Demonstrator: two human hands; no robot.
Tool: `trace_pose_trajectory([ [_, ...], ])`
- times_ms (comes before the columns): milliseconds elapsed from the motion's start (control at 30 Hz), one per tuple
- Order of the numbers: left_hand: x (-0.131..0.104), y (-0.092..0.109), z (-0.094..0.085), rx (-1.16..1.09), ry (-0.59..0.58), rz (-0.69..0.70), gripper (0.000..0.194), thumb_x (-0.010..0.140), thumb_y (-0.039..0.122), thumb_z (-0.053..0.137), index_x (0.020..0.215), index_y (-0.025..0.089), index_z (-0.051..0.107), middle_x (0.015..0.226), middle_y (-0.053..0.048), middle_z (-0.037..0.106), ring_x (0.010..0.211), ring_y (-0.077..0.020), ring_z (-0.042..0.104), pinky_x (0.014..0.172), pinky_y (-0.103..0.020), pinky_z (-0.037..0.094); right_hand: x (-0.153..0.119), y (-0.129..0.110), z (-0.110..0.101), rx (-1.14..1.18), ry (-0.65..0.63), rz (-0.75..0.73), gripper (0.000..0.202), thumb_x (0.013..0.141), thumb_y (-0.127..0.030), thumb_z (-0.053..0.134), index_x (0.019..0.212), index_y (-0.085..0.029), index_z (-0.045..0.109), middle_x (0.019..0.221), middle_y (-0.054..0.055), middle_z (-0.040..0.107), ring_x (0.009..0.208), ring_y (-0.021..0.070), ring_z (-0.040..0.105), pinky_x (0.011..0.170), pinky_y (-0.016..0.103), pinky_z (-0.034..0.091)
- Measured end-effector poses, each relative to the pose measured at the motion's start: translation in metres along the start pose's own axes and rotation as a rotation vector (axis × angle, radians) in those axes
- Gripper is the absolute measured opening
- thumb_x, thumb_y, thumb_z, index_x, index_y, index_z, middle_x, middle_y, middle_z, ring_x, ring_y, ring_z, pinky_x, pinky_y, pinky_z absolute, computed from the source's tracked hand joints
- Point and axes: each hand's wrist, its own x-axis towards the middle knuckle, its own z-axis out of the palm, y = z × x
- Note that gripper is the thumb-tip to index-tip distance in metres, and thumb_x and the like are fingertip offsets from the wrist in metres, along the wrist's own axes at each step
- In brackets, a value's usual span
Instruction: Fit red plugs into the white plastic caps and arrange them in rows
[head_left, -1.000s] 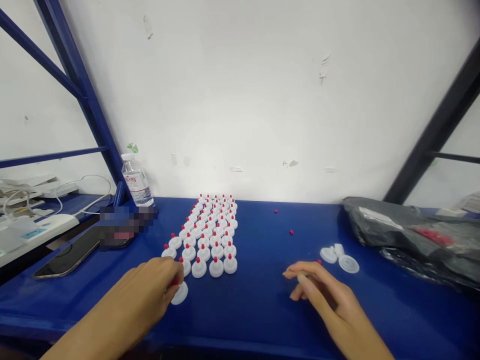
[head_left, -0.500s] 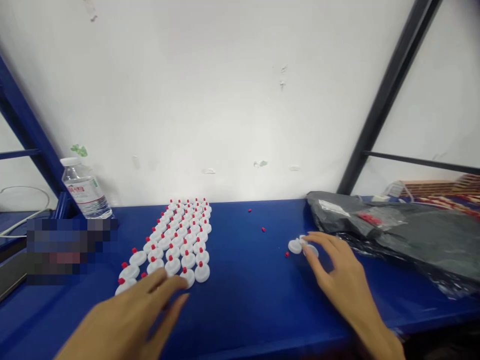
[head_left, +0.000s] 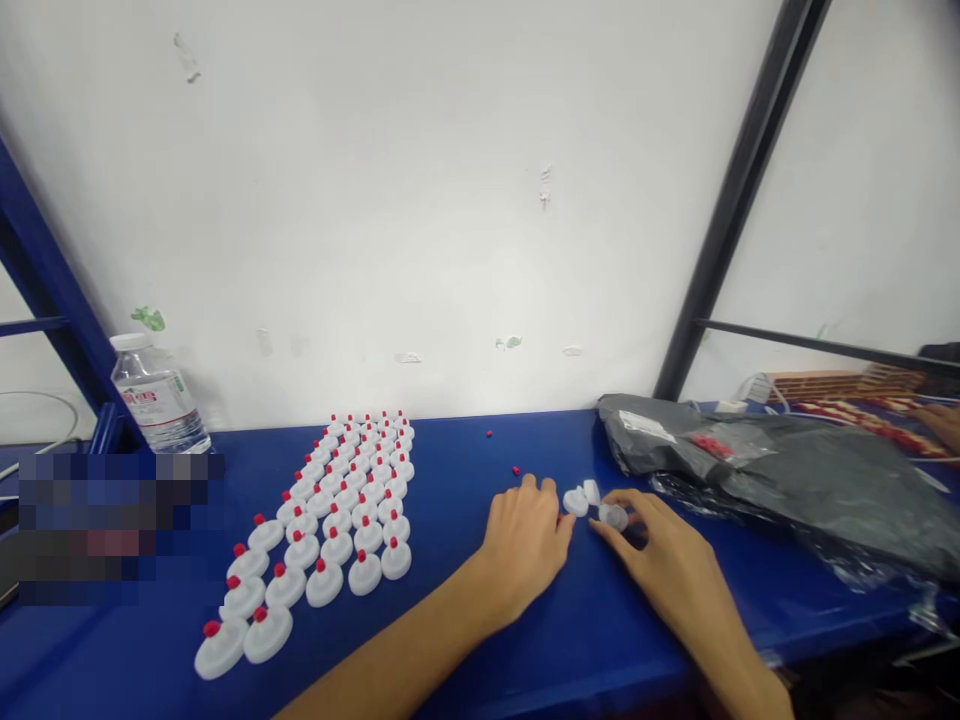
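My left hand (head_left: 525, 545) is low over the table, with its thumb and forefinger closed around a small red cap (head_left: 560, 517). Between the thumb and fingers of my right hand (head_left: 664, 545) is a translucent white round lid (head_left: 613, 516), tilted. Just left of that lid, one white lid (head_left: 575, 502) lies on the table and another white lid (head_left: 591, 492) leans on its edge. Farther left, many white lids with red caps on their spouts (head_left: 364, 572) stand in rows. Two loose red caps lie beyond my left hand, the nearer red cap (head_left: 516, 470) close to its fingers.
The blue table (head_left: 465, 620) meets a white wall. A dark plastic bag (head_left: 817, 480) covers its right side, with a clear packet of red pieces (head_left: 712, 445) on top. At the left back is a water bottle (head_left: 161, 395). Another person's hand (head_left: 941, 425) shows at the far right.
My left hand has moved right from the rows of lids to the loose red cap by my right hand. My right hand has drawn one lid slightly apart from the others. The view has shifted right.
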Motion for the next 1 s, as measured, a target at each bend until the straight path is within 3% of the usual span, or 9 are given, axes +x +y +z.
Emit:
trace_pose_trajectory([
  [100, 0.009, 0.001, 0.01, -0.009, -0.029, -0.001, 0.027, 0.097, 0.037, 0.049, 0.105, 0.015, 0.062, 0.107, -0.012, 0.065, 0.093, -0.0279, 0.067, 0.077, -0.038, 0.052, -0.001, 0.0, -0.001, -0.014, 0.016, 0.017, 0.022, 0.089, -0.042, 0.057, 0.104, -0.027, 0.064, 0.101, 0.003, 0.072, 0.078, 0.0214, 0.07, 0.066, 0.031, 0.051],
  [233, 0.004, 0.0, 0.006, 0.022, -0.093, 0.002, 0.022, 0.097, 0.02, 0.043, 0.1, 0.017, 0.064, 0.103, -0.01, 0.066, 0.088, -0.0255, 0.068, 0.071, -0.035, 0.051, -0.002, -0.004, -0.003, 0.012, 0.043, 0.085, 0.025, 0.088, -0.047, 0.057, 0.103, -0.029, 0.065, 0.097, 0.001, 0.073, 0.076, 0.0207, 0.071, 0.066, 0.03, 0.052],
  [367, -0.02, -0.005, -0.007, -0.023, -0.091, -0.001, 0.019, 0.094, 0.018, 0.047, 0.096, 0.018, 0.066, 0.094, -0.008, 0.069, 0.083, -0.0248, 0.068, 0.07, -0.034, 0.051, -0.001, -0.006, -0.006, 0.057, 0.107, 0.16, 0.035, 0.086, -0.057, 0.055, 0.103, -0.029, 0.067, 0.091, 0.002, 0.075, 0.076, 0.0241, 0.072, 0.065, 0.033, 0.053],
  [500, -0.062, -0.018, -0.02, -0.264, 0.014, -0.029, 0.024, 0.096, 0.022, 0.047, 0.106, 0.024, 0.068, 0.1, -0.005, 0.069, 0.087, -0.0213, 0.068, 0.078, -0.032, 0.051, -0.004, -0.019, -0.008, 0.226, 0.147, 0.216, 0.044, 0.081, -0.062, 0.059, 0.108, -0.028, 0.068, 0.089, 0.003, 0.076, 0.081, 0.0276, 0.073, 0.073, 0.037, 0.057],
  [600, -0.088, -0.036, -0.027, -0.488, 0.16, -0.056, 0.029, 0.098, 0.023, 0.044, 0.112, 0.027, 0.069, 0.106, -0.004, 0.068, 0.089, -0.0176, 0.068, 0.081, -0.029, 0.051, -0.012, -0.045, -0.003, 0.554, 0.035, 0.196, 0.047, 0.079, -0.058, 0.065, 0.112, -0.025, 0.067, 0.103, 0.005, 0.076, 0.089, 0.0249, 0.074, 0.079, 0.031, 0.059],
  [700, -0.101, -0.056, -0.032, -0.766, 0.201, -0.271, 0.028, 0.096, 0.036, 0.05, 0.108, 0.022, 0.071, 0.089, -0.005, 0.071, 0.075, -0.017, 0.069, 0.058, -0.023, 0.05, -0.023, -0.077, 0.006, 0.822, -0.21, 0.12, 0.041, 0.081, -0.05, 0.069, 0.112, -0.022, 0.068, 0.108, 0.007, 0.075, 0.095, 0.0231, 0.073, 0.084, 0.026, 0.059],
  [800, -0.104, -0.069, -0.033, -1.056, 0.16, -0.439, 0.038, 0.089, 0.049, 0.058, 0.106, 0.017, 0.068, 0.093, -0.01, 0.072, 0.071, -0.0208, 0.071, 0.038, -0.018, 0.038, -0.031, -0.096, 0.014, 0.914, -0.349, 0.092, 0.033, 0.084, -0.044, 0.07, 0.11, -0.023, 0.067, 0.108, 0.006, 0.075, 0.098, 0.0214, 0.072, 0.09, 0.024, 0.057],
  [900, -0.105, -0.07, -0.032, -1.18, 0.126, -0.42, 0.04, 0.085, 0.05, 0.063, 0.102, 0.015, 0.068, 0.103, -0.014, 0.072, 0.078, -0.0236, 0.073, 0.036, -0.016, 0.035, -0.036, -0.099, 0.015, 0.906, -0.408, 0.067, 0.029, 0.085, -0.041, 0.071, 0.108, -0.023, 0.067, 0.104, 0.004, 0.075, 0.096, 0.0203, 0.072, 0.089, 0.024, 0.057],
  [1000, -0.106, -0.065, -0.031, -1.18, 0.087, -0.397, 0.039, 0.085, 0.05, 0.064, 0.1, 0.014, 0.07, 0.095, -0.013, 0.074, 0.077, -0.024, 0.074, 0.035, -0.015, 0.034, -0.037, -0.096, 0.013, 0.88, -0.433, 0.026, 0.026, 0.085, -0.038, 0.071, 0.106, -0.023, 0.068, 0.102, 0.004, 0.075, 0.091, 0.0188, 0.072, 0.085, 0.024, 0.057],
])
